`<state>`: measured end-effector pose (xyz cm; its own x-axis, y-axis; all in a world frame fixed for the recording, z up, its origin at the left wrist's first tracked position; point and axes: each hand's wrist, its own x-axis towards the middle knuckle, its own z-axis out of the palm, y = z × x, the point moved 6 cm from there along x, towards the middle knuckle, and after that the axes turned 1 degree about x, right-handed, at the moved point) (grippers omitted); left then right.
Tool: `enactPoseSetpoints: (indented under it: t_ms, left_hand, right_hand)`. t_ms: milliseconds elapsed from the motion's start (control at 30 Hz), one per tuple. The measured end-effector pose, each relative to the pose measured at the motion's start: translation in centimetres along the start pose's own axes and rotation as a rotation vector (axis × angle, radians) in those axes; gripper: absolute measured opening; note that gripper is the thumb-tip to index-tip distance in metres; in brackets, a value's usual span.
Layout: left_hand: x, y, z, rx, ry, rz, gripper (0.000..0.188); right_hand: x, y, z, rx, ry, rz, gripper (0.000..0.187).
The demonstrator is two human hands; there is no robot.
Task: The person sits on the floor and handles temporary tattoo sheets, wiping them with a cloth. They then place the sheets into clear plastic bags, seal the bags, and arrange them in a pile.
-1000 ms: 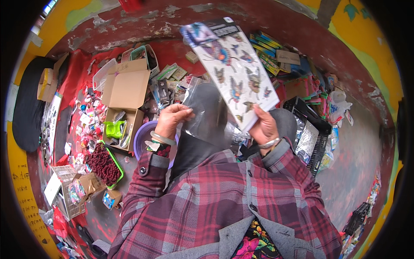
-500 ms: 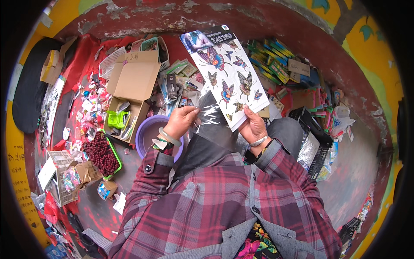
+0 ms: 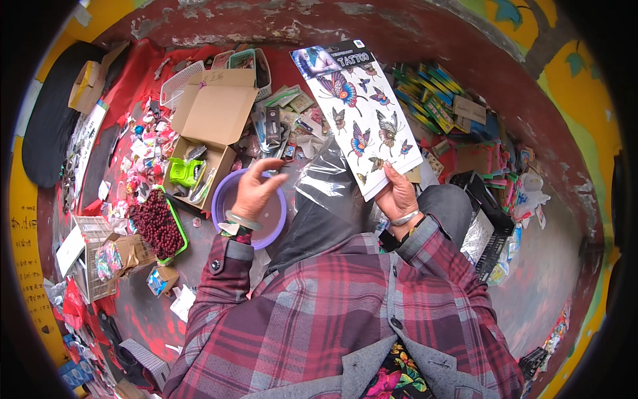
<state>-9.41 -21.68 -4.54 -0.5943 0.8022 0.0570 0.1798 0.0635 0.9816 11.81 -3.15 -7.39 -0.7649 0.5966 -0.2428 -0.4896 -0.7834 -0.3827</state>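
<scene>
A sheet of temporary tattoos (image 3: 365, 126) with colourful butterflies on white and a dark header rises from my right hand (image 3: 397, 196). That hand's thumb lies over the sheet's lower corner, the fingers behind it. My left hand (image 3: 258, 193) is in the air with its fingers apart and nothing visible in them, over the edge of a purple basin (image 3: 282, 223). Between my hands, clear shiny plastic film (image 3: 325, 179) lies over my dark trouser leg. Its right part passes near the sheet; whether it is attached there I cannot tell.
Left of the basin stands an open cardboard box (image 3: 212, 120) with a bright green item inside. Nearer is a green-rimmed tray (image 3: 178, 247) of dark red beads. Boxed goods (image 3: 432, 100) are heaped far right, and a black crate (image 3: 490, 249) stands beside my right knee.
My left hand has let go of the clear plastic, moved left and spread its fingers. The plastic has settled over my leg. The tattoo sheet has shifted slightly right in view.
</scene>
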Motion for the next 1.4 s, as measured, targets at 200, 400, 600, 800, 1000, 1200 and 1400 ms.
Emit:
enactPoseSetpoints:
  t_ms: [200,400,600,800,1000,1200,1400]
  left_hand:
    - [0.9,-1.4,2.7,0.003,-0.035,-0.122,0.023]
    - [2.5,1.7,3.9,0.432,-0.029,0.18,0.022]
    - [4.1,3.8,6.7,0.82,-0.122,0.38,0.02]
    - [6.2,3.2,8.7,0.882,-0.273,0.475,0.011]
    - [7.6,-0.1,5.8,0.413,-0.111,0.073,0.016]
    - [7.0,-6.2,4.8,-0.357,-0.147,-0.426,0.015]
    - [6.7,-5.7,5.0,-0.442,-0.165,-0.482,0.015]
  right_hand:
    - [0.2,0.2,-0.9,-0.015,0.023,0.002,0.045]
    - [0.2,0.1,-0.8,-0.02,0.03,0.021,0.044]
    - [0.1,0.1,-0.3,-0.023,0.036,0.029,0.04]
    - [0.1,0.0,-0.2,-0.022,0.025,0.028,0.038]
    - [-0.1,0.0,0.1,-0.026,-0.001,0.029,0.039]
    - [-0.2,0.0,0.4,-0.02,-0.024,0.023,0.041]
    - [-0.1,0.2,0.1,-0.02,-0.005,0.028,0.041]
